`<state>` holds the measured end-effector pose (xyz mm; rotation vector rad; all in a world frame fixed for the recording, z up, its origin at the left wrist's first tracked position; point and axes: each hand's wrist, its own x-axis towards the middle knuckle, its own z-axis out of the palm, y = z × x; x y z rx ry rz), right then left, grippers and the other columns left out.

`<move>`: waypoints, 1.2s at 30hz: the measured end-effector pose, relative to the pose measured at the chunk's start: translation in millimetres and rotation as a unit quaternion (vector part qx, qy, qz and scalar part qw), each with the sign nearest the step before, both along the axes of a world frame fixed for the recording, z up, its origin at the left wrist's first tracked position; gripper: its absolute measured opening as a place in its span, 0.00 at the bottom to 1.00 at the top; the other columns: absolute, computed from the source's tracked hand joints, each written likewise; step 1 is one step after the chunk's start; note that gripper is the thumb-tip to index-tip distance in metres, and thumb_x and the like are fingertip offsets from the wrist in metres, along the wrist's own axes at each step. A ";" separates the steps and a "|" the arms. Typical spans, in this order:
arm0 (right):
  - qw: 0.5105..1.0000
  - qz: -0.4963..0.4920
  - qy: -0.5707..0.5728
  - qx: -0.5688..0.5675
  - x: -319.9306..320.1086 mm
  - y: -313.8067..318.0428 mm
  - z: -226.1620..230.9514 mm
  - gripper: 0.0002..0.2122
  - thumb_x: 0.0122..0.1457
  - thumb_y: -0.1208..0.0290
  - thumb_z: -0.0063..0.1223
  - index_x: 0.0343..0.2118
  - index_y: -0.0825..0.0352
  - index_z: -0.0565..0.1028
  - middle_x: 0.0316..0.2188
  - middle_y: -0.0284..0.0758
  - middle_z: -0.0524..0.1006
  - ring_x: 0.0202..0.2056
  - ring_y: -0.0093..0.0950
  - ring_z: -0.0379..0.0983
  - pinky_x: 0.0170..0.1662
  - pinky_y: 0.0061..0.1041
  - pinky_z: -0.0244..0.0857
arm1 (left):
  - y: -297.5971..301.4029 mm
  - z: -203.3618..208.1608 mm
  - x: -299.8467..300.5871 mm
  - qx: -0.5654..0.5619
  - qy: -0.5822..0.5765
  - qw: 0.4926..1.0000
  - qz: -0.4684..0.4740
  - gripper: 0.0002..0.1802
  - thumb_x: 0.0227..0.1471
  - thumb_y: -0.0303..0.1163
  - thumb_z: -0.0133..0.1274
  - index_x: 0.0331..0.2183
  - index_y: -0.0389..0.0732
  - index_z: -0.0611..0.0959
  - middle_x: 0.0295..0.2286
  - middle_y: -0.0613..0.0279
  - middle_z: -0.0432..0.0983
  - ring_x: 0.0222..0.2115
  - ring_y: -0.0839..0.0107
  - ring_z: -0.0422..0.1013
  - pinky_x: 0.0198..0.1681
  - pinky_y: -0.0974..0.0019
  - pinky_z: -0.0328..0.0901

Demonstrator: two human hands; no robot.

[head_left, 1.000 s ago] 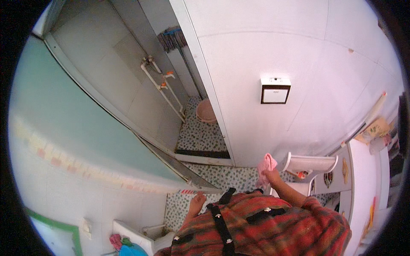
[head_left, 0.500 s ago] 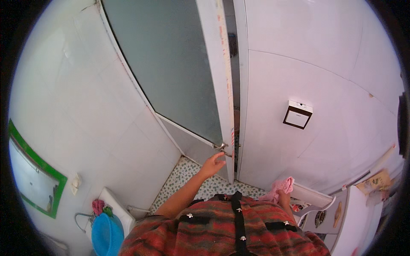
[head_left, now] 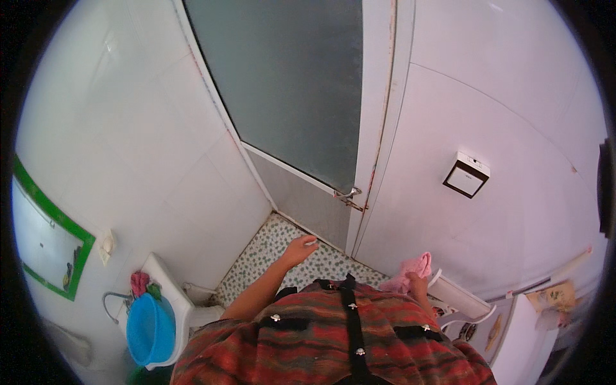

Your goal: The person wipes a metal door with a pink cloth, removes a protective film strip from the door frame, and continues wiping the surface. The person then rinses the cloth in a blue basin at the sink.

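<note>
My left hand (head_left: 299, 249) hangs over the speckled floor in front of the door (head_left: 289, 83). Its fingers are a little bent and apart, with nothing between them. The door has a frosted pane in a white frame, and its edge now meets the jamb. A metal door handle (head_left: 347, 194) with a latch (head_left: 357, 206) beside it is beyond my left hand, not touched by it. At my right side, a pink towel (head_left: 410, 268) is bunched up in my right hand (head_left: 418, 286), whose fingers are closed round it.
At the lower left, a blue basin (head_left: 151, 330) sits on a white sink (head_left: 181, 301) beside a faucet (head_left: 113, 307). A green-framed mirror (head_left: 80, 256) hangs above. A white switch box (head_left: 466, 174) is on the right wall. White shelving (head_left: 465, 298) stands near my right hand.
The door has swung to the right and closed the gap at its jamb. My left hand has come away from the handle, back toward me. My right hand still holds the towel.
</note>
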<state>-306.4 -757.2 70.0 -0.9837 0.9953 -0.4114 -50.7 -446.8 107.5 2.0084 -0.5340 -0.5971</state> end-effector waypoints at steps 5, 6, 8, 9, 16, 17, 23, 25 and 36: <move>0.993 0.069 -0.092 0.006 17.2 -8.0 -17.2 0.14 0.41 0.78 0.51 0.34 0.74 0.70 0.26 0.36 0.72 0.27 0.31 0.71 0.27 0.28 0.66 | 56.2 -21.2 -23.7 -0.043 0.082 0.991 0.092 0.20 0.51 0.40 0.51 0.43 0.37 0.75 0.38 0.55 0.73 0.38 0.67 0.70 0.42 0.63 0.64; 0.986 0.117 -0.073 -0.094 20.3 -8.9 -24.4 0.15 0.42 0.77 0.51 0.36 0.73 0.70 0.26 0.36 0.72 0.27 0.30 0.70 0.28 0.27 0.66 | 67.4 -25.1 -31.0 -0.043 0.100 0.988 0.109 0.20 0.51 0.40 0.51 0.42 0.37 0.76 0.38 0.55 0.73 0.38 0.67 0.70 0.42 0.62 0.64; 0.970 0.186 -0.013 -0.156 29.7 -20.6 -36.4 0.19 0.41 0.73 0.53 0.39 0.70 0.70 0.30 0.37 0.73 0.30 0.32 0.70 0.34 0.29 0.65 | 88.4 -33.8 -43.4 -0.055 0.136 0.977 0.152 0.19 0.51 0.40 0.50 0.41 0.37 0.76 0.37 0.55 0.73 0.38 0.67 0.70 0.41 0.62 0.64; 0.972 0.187 0.063 -0.129 49.2 -33.1 -39.3 0.21 0.40 0.69 0.55 0.41 0.67 0.69 0.33 0.38 0.74 0.34 0.35 0.71 0.38 0.31 0.65 | 98.0 -38.7 -51.3 -0.065 0.102 0.975 0.189 0.15 0.49 0.37 0.52 0.35 0.36 0.78 0.30 0.57 0.76 0.32 0.69 0.71 0.36 0.65 0.65; 0.914 0.370 0.115 -0.119 108.2 -32.9 -44.2 0.18 0.41 0.66 0.55 0.36 0.69 0.71 0.30 0.38 0.73 0.33 0.32 0.68 0.36 0.30 0.63 | 170.4 -62.4 -111.8 0.061 0.086 0.938 0.331 0.16 0.51 0.40 0.50 0.37 0.39 0.79 0.32 0.56 0.75 0.31 0.66 0.71 0.34 0.60 0.65; 0.901 0.393 0.125 -0.132 118.4 -29.9 -40.3 0.18 0.41 0.66 0.55 0.36 0.69 0.71 0.30 0.38 0.73 0.33 0.32 0.69 0.36 0.30 0.63 | 168.6 -67.1 -122.9 0.063 0.097 0.924 0.363 0.16 0.50 0.40 0.50 0.36 0.39 0.79 0.32 0.56 0.75 0.30 0.66 0.71 0.33 0.60 0.65; 0.819 0.514 0.139 -0.214 175.6 27.5 -8.5 0.19 0.41 0.68 0.56 0.37 0.70 0.70 0.30 0.39 0.73 0.33 0.33 0.70 0.34 0.31 0.64 | 197.6 -83.9 -211.8 0.040 0.169 0.861 0.479 0.17 0.48 0.40 0.51 0.35 0.36 0.79 0.28 0.56 0.76 0.28 0.69 0.73 0.33 0.61 0.67; 0.794 0.535 0.138 -0.252 187.9 57.4 6.1 0.19 0.41 0.68 0.56 0.38 0.71 0.70 0.30 0.39 0.73 0.33 0.33 0.70 0.34 0.31 0.64 | 205.1 -89.0 -231.3 -0.028 0.174 0.832 0.527 0.16 0.46 0.40 0.52 0.32 0.35 0.80 0.25 0.57 0.76 0.25 0.69 0.72 0.31 0.63 0.66; 0.888 0.457 -0.021 -0.051 230.0 218.2 27.9 0.21 0.46 0.79 0.51 0.45 0.74 0.64 0.38 0.40 0.71 0.36 0.33 0.71 0.37 0.30 0.68 | 325.5 -59.7 -222.1 -0.028 0.037 0.849 0.526 0.16 0.49 0.39 0.50 0.35 0.36 0.79 0.28 0.58 0.76 0.30 0.69 0.71 0.36 0.64 0.65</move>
